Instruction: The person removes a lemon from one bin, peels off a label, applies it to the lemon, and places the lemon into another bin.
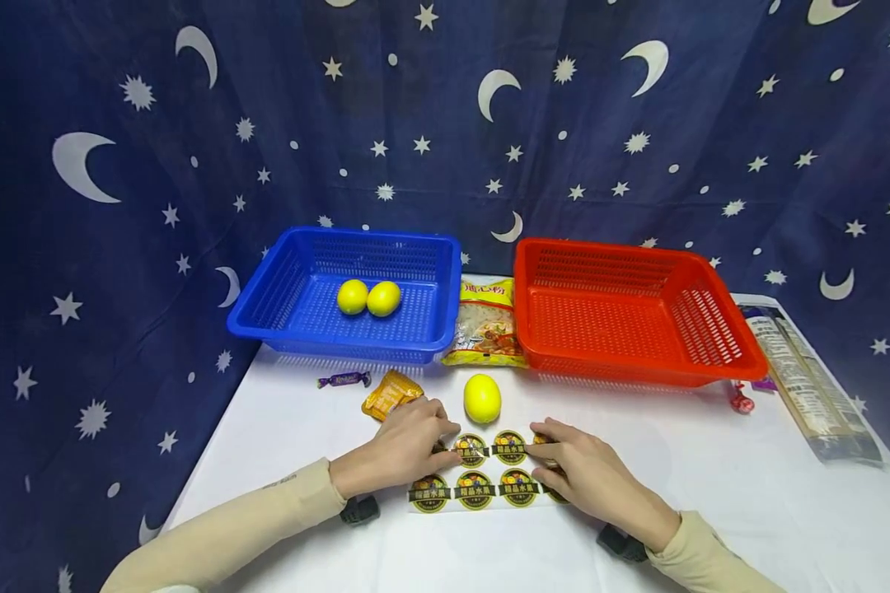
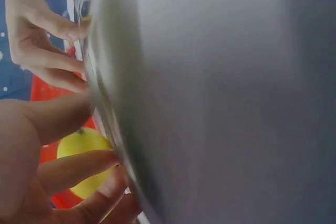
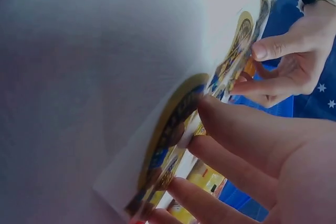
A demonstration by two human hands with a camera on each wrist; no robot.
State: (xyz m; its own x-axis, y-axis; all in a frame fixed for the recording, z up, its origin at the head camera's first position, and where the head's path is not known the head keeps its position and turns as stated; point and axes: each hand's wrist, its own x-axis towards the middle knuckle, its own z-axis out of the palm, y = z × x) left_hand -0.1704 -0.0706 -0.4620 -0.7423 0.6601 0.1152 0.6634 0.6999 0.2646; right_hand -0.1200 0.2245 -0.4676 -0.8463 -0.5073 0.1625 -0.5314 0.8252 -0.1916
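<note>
A sheet of round black-and-gold fruit stickers (image 1: 475, 489) lies on the white table between the two hands. My left hand (image 1: 404, 441) rests on its left part, with thumb and index fingertips on the stickers. On the right part, my right hand (image 1: 589, 465) touches the sheet with spread fingers. The right wrist view shows thumb and fingertips set apart on the sticker sheet (image 3: 173, 124). Just beyond the sheet sits a yellow lemon (image 1: 482, 399), partly hidden behind the left fingers in the left wrist view. An orange-wrapped snack (image 1: 390, 394) lies close past the left knuckles.
A blue basket (image 1: 341, 339) holding two lemons (image 1: 367, 298) stands at the back left, a red basket (image 1: 638, 371) at the back right. Between them lies a yellow food packet (image 1: 485, 325). A purple-wrapped candy (image 1: 344, 379), a red candy (image 1: 742, 401) and a long clear package (image 1: 812, 387) lie around.
</note>
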